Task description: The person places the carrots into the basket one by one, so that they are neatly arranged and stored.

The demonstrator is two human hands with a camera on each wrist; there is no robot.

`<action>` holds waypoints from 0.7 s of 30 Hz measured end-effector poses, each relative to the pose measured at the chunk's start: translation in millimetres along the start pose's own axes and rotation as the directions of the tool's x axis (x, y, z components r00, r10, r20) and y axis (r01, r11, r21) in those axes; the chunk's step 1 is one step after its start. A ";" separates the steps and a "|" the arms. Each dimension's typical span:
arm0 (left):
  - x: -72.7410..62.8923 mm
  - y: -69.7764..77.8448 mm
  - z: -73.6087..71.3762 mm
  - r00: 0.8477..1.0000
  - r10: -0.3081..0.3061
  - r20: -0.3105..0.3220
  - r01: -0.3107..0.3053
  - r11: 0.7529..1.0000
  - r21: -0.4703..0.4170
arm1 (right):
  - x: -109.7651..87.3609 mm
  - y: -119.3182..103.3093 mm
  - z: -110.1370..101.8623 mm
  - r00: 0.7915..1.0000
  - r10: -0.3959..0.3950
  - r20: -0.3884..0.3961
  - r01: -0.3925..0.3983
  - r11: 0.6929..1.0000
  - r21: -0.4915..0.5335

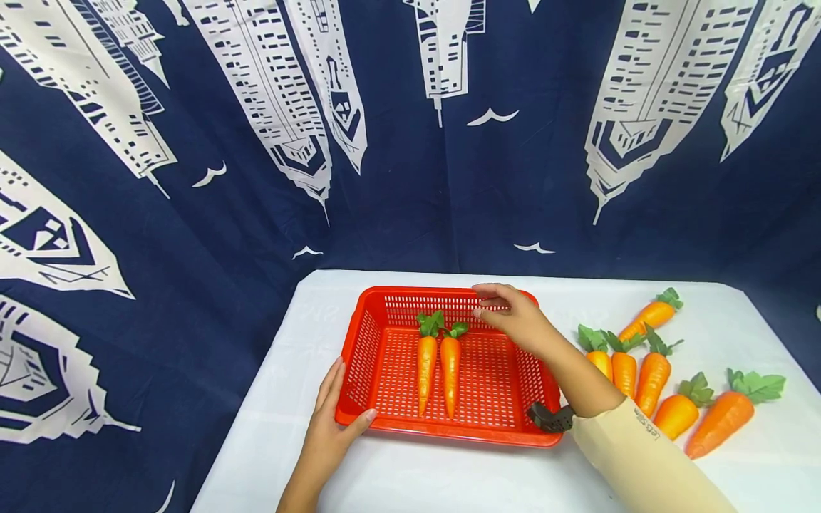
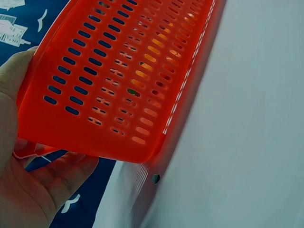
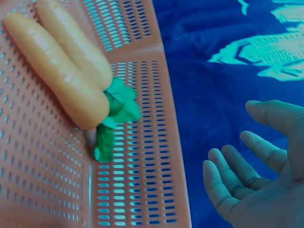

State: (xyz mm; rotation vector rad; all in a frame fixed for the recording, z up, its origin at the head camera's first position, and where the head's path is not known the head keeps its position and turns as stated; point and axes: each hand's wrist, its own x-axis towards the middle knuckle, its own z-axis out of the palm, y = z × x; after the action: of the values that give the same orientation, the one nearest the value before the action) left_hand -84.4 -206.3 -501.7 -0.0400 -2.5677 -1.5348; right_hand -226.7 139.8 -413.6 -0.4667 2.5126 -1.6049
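Observation:
A red plastic basket (image 1: 487, 432) with slotted walls rests on the white table, and two carrots with green leaves, a left carrot (image 1: 426, 370) and a right carrot (image 1: 451, 367), lie side by side in it. My left hand (image 1: 328, 427) holds the basket's near left corner, thumb along the front and fingers along the left side; in the left wrist view the corner lies between thumb and fingers (image 2: 71, 178). Over the basket's far right part is my right hand (image 1: 513, 313), its fingers loosely bent and apart, with nothing in them, as the right wrist view also shows.
Several more carrots lie on the table right of the basket, among them a large carrot (image 1: 721, 422) and a carrot at the back (image 1: 648, 318). A black strap device (image 1: 551, 417) sits at my right wrist. Behind the table hangs a dark blue printed cloth (image 1: 449, 192).

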 end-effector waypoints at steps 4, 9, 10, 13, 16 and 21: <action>0.0 0.1 0.4 1.000 0.003 0.002 -0.003 1.000 0.003 | -7.6 0.8 -10.0 1.000 0.000 -0.027 0.001 1.000 0.021; -0.7 1.2 0.1 1.000 0.000 0.001 0.000 1.000 0.022 | -17.8 3.5 -20.8 0.996 0.030 -0.083 -0.029 0.999 0.016; -0.8 1.4 0.1 1.000 0.001 0.002 -0.001 1.000 0.022 | -20.1 4.4 -22.6 0.995 0.035 -0.094 -0.034 0.999 0.017; -0.9 2.1 0.0 1.000 -0.001 0.005 0.001 1.000 0.019 | -27.2 7.9 -27.8 0.991 0.049 -0.128 -0.045 0.998 0.033; -0.9 1.9 0.1 1.000 -0.006 0.006 0.006 1.000 0.021 | -35.2 10.3 -33.1 0.986 0.045 -0.158 -0.036 0.998 0.058; -1.2 2.1 0.4 1.000 -0.007 0.000 0.007 1.000 0.027 | -49.2 11.6 -43.8 0.978 0.065 -0.198 -0.048 0.995 0.087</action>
State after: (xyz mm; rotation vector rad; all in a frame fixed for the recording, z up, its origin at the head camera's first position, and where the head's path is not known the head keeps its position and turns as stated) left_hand -83.0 -204.9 -500.2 -0.0282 -2.5909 -1.5025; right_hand -194.2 198.0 -408.3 -0.2312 2.5612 -1.8079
